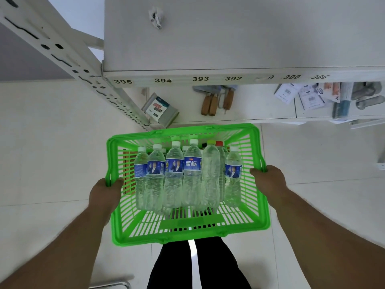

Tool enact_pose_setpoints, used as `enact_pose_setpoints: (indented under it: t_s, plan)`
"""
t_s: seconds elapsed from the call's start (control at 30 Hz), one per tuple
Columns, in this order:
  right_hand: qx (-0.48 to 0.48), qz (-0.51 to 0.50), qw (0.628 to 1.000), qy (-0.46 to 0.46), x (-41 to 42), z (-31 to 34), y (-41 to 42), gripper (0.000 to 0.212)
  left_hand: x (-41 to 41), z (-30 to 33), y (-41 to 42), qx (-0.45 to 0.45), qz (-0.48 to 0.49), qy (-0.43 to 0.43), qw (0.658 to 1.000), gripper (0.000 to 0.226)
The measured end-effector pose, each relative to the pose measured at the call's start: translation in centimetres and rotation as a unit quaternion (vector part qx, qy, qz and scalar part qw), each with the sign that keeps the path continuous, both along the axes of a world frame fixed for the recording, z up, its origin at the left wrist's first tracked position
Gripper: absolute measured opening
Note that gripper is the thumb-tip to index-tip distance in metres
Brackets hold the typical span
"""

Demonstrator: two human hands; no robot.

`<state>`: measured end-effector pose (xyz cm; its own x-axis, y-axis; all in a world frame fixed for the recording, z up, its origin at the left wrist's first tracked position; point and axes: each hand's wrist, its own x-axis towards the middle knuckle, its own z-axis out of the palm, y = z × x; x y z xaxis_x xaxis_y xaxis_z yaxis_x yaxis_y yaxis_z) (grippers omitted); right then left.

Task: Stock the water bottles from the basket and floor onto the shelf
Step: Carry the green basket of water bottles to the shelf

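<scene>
A bright green plastic basket (187,230) hangs in front of me above the tiled floor. Inside it stand several clear water bottles (174,176), most with white caps and blue labels; one has a yellow-green cap (210,142) and one a red cap (219,143). My left hand (105,195) grips the basket's left rim. My right hand (268,180) grips the right rim. The white shelf (229,38) with number tags 395 to 386 along its front edge lies just beyond the basket, its top bare.
A lower shelf (260,109) holds a boxed item (159,109), wooden-handled tools (216,101), packaged goods and metal parts at the right. A perforated white upright (62,59) runs down the left. My dark trouser legs (198,265) stand below the basket.
</scene>
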<state>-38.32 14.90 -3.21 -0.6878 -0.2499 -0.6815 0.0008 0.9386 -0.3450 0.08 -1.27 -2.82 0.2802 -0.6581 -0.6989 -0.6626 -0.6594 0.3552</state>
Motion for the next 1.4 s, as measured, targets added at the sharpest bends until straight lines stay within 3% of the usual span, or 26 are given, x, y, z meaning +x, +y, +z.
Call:
enact_pose_setpoints:
  t_s: [0.3, 0.6, 0.8, 0.97, 1.13, 1.3, 1.4]
  plan:
    - [0.001, -0.024, 0.999, 0.030, 0.7, 6.7, 5.0, 0.028, -1.3, 6.2, -0.1, -0.029, -0.080, 0.007, 0.996, 0.025]
    - [-0.004, -0.171, 0.984, 0.048, 0.9, 13.5, 16.0, 0.030, -8.6, 12.6, 0.9, -0.035, -0.263, 0.015, 0.964, 0.032]
    - [-0.014, -0.274, 0.960, 0.050, -1.7, 16.0, 25.5, 0.029, -18.2, 15.8, 4.9, -0.032, -0.380, 0.006, 0.924, 0.041]
    - [-0.035, -0.359, 0.931, 0.050, -5.9, 16.6, 34.2, 0.027, -28.3, 18.8, 11.3, -0.033, -0.465, 0.002, 0.885, 0.065]
    - [-0.052, -0.432, 0.899, 0.051, -10.9, 17.3, 43.5, 0.026, -38.6, 19.3, 18.2, -0.061, -0.539, -0.020, 0.840, 0.055]
    - [-0.067, -0.499, 0.861, 0.069, -16.1, 18.6, 51.5, 0.033, -49.3, 20.0, 25.1, -0.080, -0.614, -0.016, 0.785, 0.066]
    - [-0.074, -0.545, 0.830, 0.088, -18.7, 19.2, 55.4, 0.043, -55.2, 20.2, 28.9, -0.082, -0.626, -0.007, 0.776, 0.066]
